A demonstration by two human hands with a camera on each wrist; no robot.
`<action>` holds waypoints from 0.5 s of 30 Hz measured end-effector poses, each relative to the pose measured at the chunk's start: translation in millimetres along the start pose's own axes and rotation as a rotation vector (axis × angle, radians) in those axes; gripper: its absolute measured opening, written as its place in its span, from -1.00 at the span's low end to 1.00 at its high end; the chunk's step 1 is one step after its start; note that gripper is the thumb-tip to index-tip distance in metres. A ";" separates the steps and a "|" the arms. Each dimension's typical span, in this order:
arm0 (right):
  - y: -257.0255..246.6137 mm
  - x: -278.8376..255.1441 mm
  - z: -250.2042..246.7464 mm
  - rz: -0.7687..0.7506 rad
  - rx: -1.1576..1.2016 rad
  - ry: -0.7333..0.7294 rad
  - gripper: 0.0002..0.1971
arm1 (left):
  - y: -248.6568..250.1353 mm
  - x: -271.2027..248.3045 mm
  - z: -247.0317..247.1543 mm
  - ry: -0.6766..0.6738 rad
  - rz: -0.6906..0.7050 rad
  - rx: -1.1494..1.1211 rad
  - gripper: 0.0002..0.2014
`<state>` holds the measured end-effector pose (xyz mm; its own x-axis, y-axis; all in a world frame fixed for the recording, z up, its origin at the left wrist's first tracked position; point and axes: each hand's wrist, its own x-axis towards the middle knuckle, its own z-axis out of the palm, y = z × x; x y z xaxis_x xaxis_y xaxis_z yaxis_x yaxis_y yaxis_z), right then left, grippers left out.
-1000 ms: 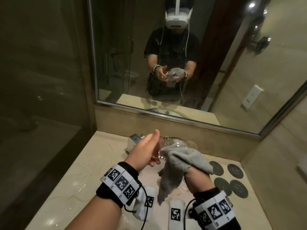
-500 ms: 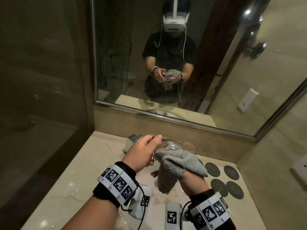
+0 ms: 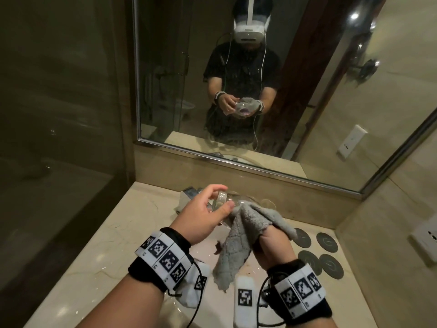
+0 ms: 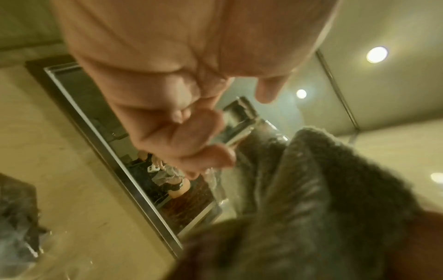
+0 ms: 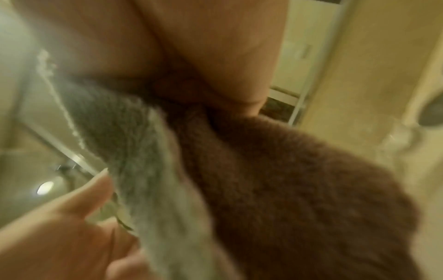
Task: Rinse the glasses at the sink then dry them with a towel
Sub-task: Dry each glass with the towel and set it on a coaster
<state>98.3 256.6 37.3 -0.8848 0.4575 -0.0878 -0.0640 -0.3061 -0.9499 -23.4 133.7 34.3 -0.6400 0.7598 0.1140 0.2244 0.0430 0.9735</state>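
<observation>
The main risk was the clear drinking glass slipping: it looked wet and smooth, held on its side only by the curled fingers and thumb of the left hand near its thick base, above the hard marble tabletop. A firm twist of the grey towel from the other side could lever the glass out of that light pinch and drop it onto the stone. A second worry was the loose tail of towel hanging toward six o'clock, which could snag the wrist cables.

The glass sat in mid-air at about twelve o'clock from the left hand's knuckles, its mouth pointing toward three o'clock, where the towel was stuffed into it. The right hand gripped the bunched towel, fingers closed on the cloth and mostly buried under it; the right wrist view showed little more than blurred cloth. At four o'clock from the glass, four dark round coasters lay on the tabletop, well apart from both hands
</observation>
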 end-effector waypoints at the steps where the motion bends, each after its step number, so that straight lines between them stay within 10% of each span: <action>1: 0.2 1.6 -1.9 -0.020 -0.066 0.017 -0.63 | 2.9 -0.6 0.9 0.013 -0.047 -0.036 -0.45; 5: 2.9 -2.5 2.0 0.051 -0.385 0.015 -0.87 | 8.0 3.6 -0.9 0.068 -0.175 -0.139 -0.52; 10: -4.7 -2.2 9.3 -0.031 0.012 -0.091 -0.65 | 6.1 -1.0 -9.5 0.002 0.050 -0.038 -0.61; 15: -5.2 -1.8 5.0 -0.091 -0.450 -0.007 -0.81 | 11.2 4.3 -7.6 0.010 -0.216 -0.260 -0.37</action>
<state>97.8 253.2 44.0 -0.8883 0.4593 0.0022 0.0641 0.1288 -0.9896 -29.2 132.5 47.3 -0.6602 0.7445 -0.0997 -0.1109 0.0346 0.9932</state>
